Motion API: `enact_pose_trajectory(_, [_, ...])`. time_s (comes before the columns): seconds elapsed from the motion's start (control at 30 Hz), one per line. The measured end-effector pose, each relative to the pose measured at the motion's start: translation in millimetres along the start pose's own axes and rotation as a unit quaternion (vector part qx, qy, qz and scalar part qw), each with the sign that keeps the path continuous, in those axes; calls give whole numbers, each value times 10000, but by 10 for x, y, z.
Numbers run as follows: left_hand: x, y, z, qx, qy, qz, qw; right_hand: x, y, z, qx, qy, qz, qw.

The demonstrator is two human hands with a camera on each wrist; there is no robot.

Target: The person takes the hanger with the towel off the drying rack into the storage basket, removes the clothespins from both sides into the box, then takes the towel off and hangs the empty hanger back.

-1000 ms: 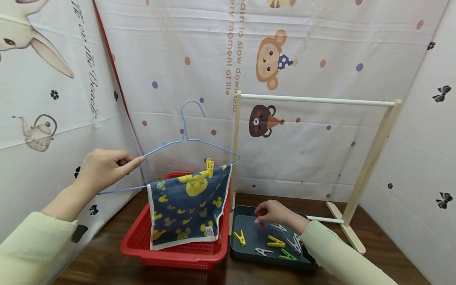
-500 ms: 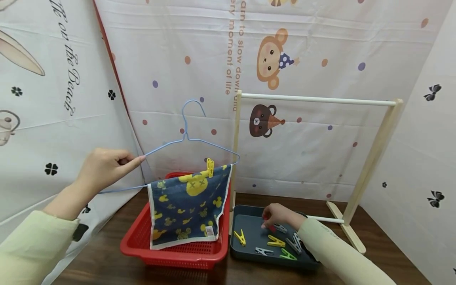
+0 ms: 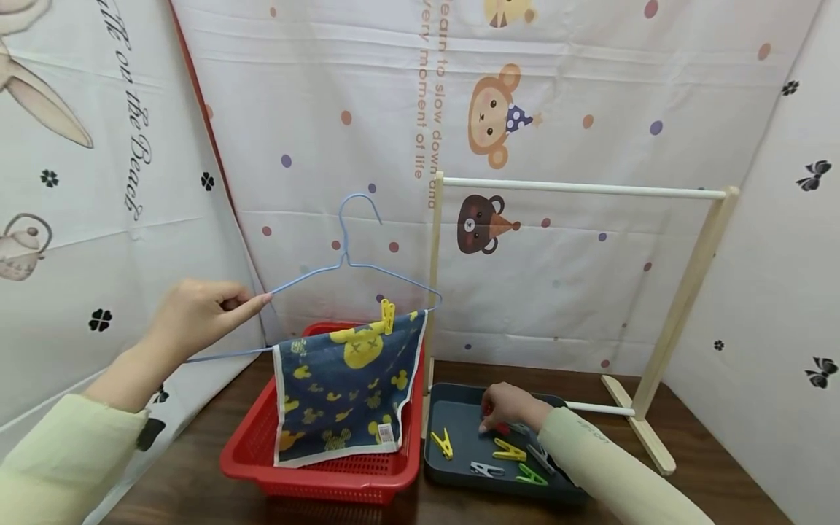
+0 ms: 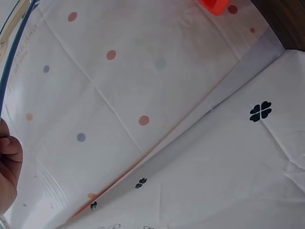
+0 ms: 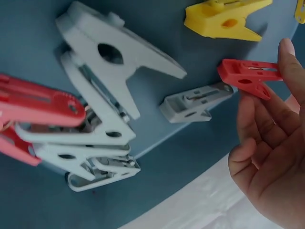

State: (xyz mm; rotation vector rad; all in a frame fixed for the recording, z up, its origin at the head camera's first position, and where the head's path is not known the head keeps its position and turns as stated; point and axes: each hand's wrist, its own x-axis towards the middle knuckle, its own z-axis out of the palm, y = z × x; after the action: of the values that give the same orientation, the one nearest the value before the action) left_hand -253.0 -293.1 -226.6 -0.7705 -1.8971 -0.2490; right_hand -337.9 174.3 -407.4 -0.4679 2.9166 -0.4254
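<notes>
- The left hand point(image 3: 197, 313) is pinching the blue wire hanger point(image 3: 345, 259) on its sloping shoulder, at eight o'clock from the hanger's neck; thumb and fingers are closing narrowly around the wire.
- The navy printed towel point(image 3: 351, 401) is hanging over the hanger's bottom bar, at six o'clock from the neck, with a white label showing near its lower corner.
- A yellow clothespin point(image 3: 388, 317) is gripping the towel's top edge, at one o'clock from the towel's middle.
- The red plastic basket point(image 3: 328, 485) is standing on the counter point(image 3: 203, 467) behind and below the towel; whether the two are touching, I cannot tell.
- At three o'clock from the basket, the dark grey tray point(image 3: 459, 419) is lying on the counter.
- Over the tray, the right hand point(image 5: 276, 157) is holding a red clothespin point(image 5: 243, 74) between thumb and fingers, the gap narrow.
- In the right wrist view, a small grey clothespin point(image 5: 195, 102) is lying at eight o'clock from the red one, and a larger light grey clothespin point(image 5: 119, 52) at ten.
- In the head view, a green clothespin point(image 3: 531, 475) is resting in the tray at five o'clock from the right hand.
- The wooden drying rack point(image 3: 685, 292) is standing beyond the tray, its white top bar running at one o'clock from it.
</notes>
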Motion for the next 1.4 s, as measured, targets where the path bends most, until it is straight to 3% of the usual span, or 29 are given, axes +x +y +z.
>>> enact_pose_trajectory(0.5, [58,-48,38,-87,-338,-355,9988,154,66,52,-244,-160,-56,9996])
enact_pose_trajectory(0.83, [83,-41,31,-68,-352,-343,9988,179,79,65,-423,-148,19,9990])
enact_pose_trajectory(1.17, [80,-60,13,-77,-350,-253,9990,19,17,-26,16,-72,-46,10000])
enact_pose_trajectory(1.4, [70,-86,-2,-125,-372,-232,9990,-64,-54,-149,3,60,-169,9998])
